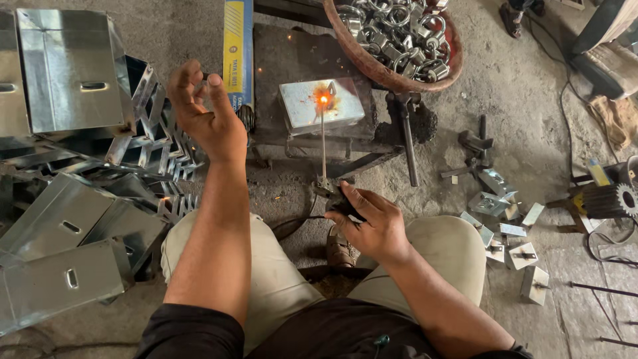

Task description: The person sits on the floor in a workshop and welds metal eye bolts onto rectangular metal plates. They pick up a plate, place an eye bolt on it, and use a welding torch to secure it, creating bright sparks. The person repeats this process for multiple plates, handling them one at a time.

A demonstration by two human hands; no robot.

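Note:
My right hand (372,223) grips a dark welding electrode holder (334,194). Its thin rod (323,143) points away from me to a bright orange arc with sparks (323,99) on a small shiny metal plate (321,103). The plate lies on a dark metal work stand (292,60). My left hand (206,113) is raised to the left of the plate with fingers curled and apart, holding nothing I can see. My knees in light trousers frame the spot below.
Stacked galvanised sheet-metal boxes (63,73) and folded pieces (66,252) fill the left. A rusty bowl of metal rings and shackles (399,36) sits at the top. Small metal brackets (512,233) lie scattered right. A blue and yellow carton (238,46) stands by the stand.

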